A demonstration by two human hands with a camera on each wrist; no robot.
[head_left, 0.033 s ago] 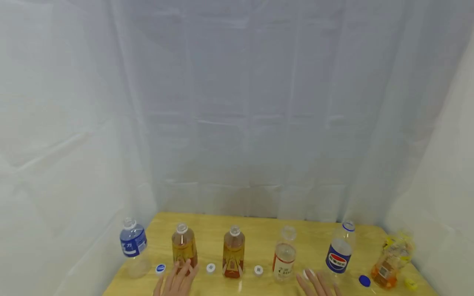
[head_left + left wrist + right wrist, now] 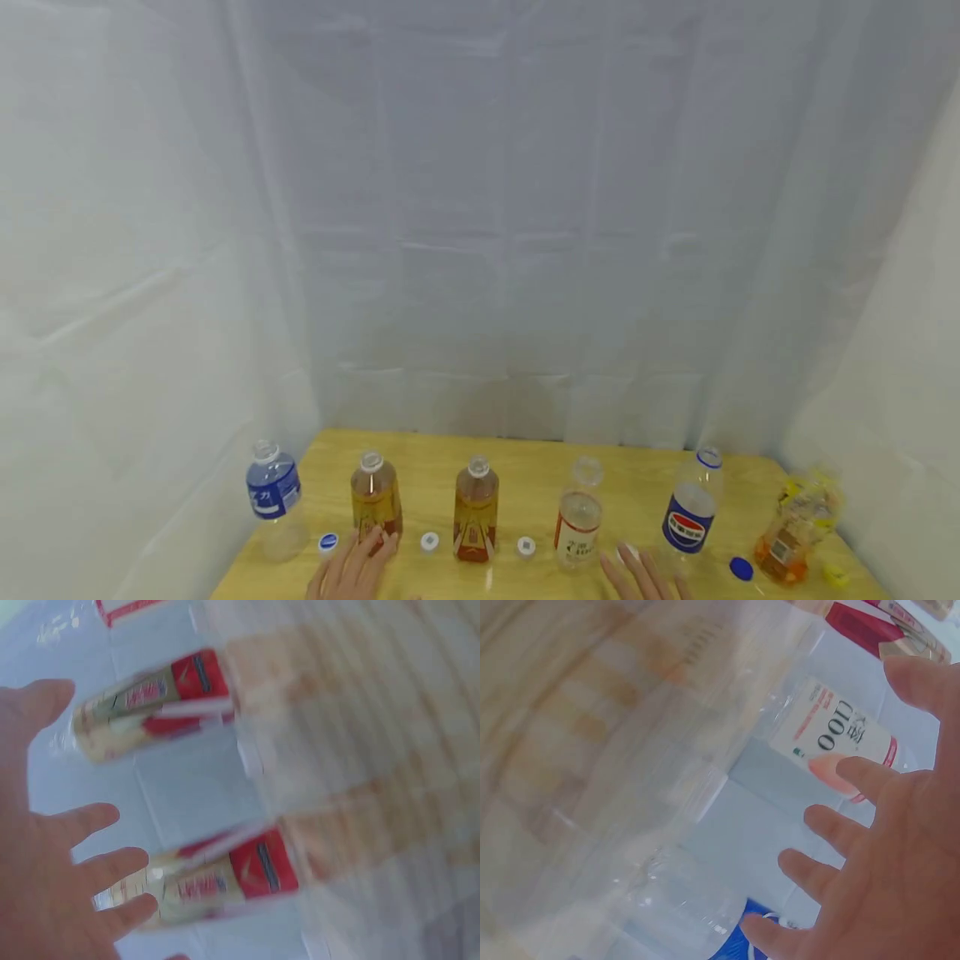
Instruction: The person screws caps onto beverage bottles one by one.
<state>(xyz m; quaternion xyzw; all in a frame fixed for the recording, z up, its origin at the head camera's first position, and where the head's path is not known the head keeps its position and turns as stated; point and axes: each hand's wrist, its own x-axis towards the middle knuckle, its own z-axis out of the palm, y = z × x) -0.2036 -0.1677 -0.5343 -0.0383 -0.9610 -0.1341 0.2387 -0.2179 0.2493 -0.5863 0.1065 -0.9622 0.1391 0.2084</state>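
My left hand (image 2: 351,571) has its fingers spread in front of the left amber drink bottle (image 2: 375,492); it holds nothing. A second amber bottle (image 2: 477,510) stands to its right, and both also appear in the left wrist view. My right hand (image 2: 643,577), fingers apart and holding nothing, is between a clear bottle (image 2: 825,724) with a red-and-white label and a blue-labelled Pepsi bottle (image 2: 688,517). A white cap (image 2: 628,552) lies partly behind its fingers. All these bottles are upright, with bare mouths.
At the left end stands a blue-labelled clear bottle (image 2: 274,492); at the right end, an orange-bottomed bottle (image 2: 783,550) with a yellow label. Caps lie between them: blue-and-white (image 2: 328,542), white (image 2: 430,542), white (image 2: 526,547), dark blue (image 2: 741,569), yellow (image 2: 835,575). White sheeting (image 2: 495,250) encloses the wooden table (image 2: 442,446).
My left hand has drawn slightly back and to the left from the left amber bottle. The bottles and caps keep their places on the table; the head view has shifted a little.
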